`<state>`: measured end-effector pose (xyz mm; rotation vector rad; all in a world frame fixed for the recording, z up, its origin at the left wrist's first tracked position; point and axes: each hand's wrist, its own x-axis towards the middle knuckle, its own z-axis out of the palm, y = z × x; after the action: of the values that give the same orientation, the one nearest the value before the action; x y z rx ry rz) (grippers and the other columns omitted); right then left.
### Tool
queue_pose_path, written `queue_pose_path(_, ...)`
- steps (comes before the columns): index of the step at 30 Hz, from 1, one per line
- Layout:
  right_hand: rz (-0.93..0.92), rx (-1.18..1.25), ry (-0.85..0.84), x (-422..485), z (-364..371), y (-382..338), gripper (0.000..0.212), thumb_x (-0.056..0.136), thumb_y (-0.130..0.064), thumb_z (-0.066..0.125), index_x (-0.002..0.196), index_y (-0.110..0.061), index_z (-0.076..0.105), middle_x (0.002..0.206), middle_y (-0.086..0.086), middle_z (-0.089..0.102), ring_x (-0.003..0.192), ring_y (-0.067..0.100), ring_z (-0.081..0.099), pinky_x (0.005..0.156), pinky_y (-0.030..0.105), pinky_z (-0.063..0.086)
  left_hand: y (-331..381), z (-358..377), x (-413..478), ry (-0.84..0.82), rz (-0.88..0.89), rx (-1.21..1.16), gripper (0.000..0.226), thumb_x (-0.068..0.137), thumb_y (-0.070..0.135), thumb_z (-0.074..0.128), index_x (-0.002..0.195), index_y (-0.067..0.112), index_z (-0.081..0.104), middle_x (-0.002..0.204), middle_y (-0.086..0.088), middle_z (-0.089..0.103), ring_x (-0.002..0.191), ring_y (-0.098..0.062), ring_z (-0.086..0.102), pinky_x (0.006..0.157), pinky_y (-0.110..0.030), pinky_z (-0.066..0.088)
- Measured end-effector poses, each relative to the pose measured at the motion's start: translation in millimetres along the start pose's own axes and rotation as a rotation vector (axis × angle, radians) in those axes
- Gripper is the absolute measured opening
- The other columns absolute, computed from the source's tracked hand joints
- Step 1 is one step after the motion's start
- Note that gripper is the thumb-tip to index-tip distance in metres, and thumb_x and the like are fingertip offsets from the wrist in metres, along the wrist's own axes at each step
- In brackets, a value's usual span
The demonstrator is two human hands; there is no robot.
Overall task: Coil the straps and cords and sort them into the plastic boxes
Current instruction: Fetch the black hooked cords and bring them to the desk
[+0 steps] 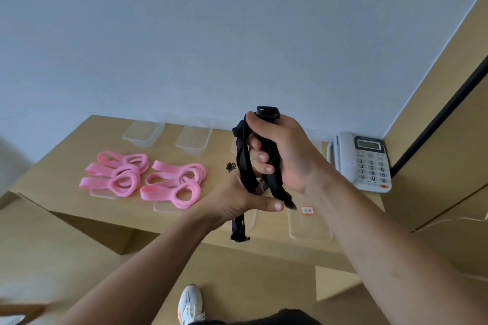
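Mid-frame, the right hand (274,150) is clenched round a bundled black webbing strap with a plastic buckle (244,155), the buckle sticking out above the fist. Just below, the left hand (237,200) holds the strap's lower run, thumb stretched out; the tail dangles beneath it. On the tan wooden table (66,166), coiled pink elastic bands (124,174) lie left of centre, with clear plastic boxes (144,133) behind them.
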<state>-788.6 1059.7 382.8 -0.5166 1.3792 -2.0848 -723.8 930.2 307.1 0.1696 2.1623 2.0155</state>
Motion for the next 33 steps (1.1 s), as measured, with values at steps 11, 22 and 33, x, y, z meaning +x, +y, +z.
queue_pose_path(11,0.062,-0.241,0.244,8.1,-43.5,30.9,0.061,0.081,-0.058,0.068,0.12,-0.011,0.063,0.111,0.004,0.069,0.101,0.022,0.067,0.092,0.042,0.054,-6.6,-13.2,-6.5,0.163,-0.225,-0.35,0.022,0.068,0.004,0.063,0.089,-0.002,0.059,0.074,-0.017,0.054,0.062,-0.025,0.056,0.072,-0.044,0.058)
queue_pose_path(22,0.397,-0.402,-0.07,-3.2,-11.1,147.3,0.03,0.085,-0.023,0.074,0.101,0.0,0.063,0.069,0.005,0.057,0.065,0.024,0.059,0.071,0.044,0.058,-29.1,-89.0,11.1,0.419,-0.422,-0.56,0.022,0.086,0.01,0.079,0.096,0.008,0.06,0.062,-0.001,0.044,0.052,-0.016,0.047,0.055,-0.032,0.051)
queue_pose_path(33,0.422,-1.226,0.048,27.6,-48.5,169.2,0.027,0.079,-0.042,0.077,0.1,-0.032,0.064,0.085,-0.019,0.056,0.071,-0.002,0.053,0.056,0.018,0.035,-116.0,-136.3,15.2,0.332,-0.62,0.186,0.055,0.077,-0.004,0.065,0.122,0.025,0.052,0.1,-0.014,0.067,0.07,-0.027,0.069,0.048,-0.029,0.055)
